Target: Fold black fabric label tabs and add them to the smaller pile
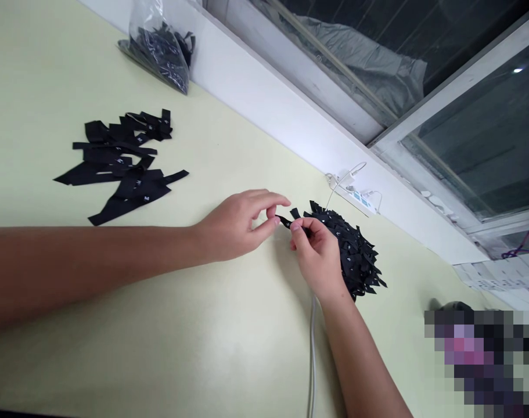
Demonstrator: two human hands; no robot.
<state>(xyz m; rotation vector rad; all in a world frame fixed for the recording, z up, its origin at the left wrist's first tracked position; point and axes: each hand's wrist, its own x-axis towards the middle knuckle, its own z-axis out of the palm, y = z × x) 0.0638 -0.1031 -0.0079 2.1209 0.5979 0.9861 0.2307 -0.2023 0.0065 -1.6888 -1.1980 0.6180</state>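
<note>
My right hand [319, 249] pinches a small black fabric strip [284, 221] with a white mark on it. The strip's left end meets the thumb of my left hand [247, 223], whose index finger is stretched out above it. Just beyond my right hand lies a large heap of black strips [355, 249], partly covered by that hand. A looser group of black strips [125, 162], several with small white letters, is spread on the pale table [229, 331] at the upper left.
A clear plastic bag [159, 49] with black pieces stands against the white ledge [264, 93]. A power strip [362, 200] with cables sits behind the heap. A grey cable [312, 354] runs to the front edge. White boxes [499, 273] and a pixelated area are at right.
</note>
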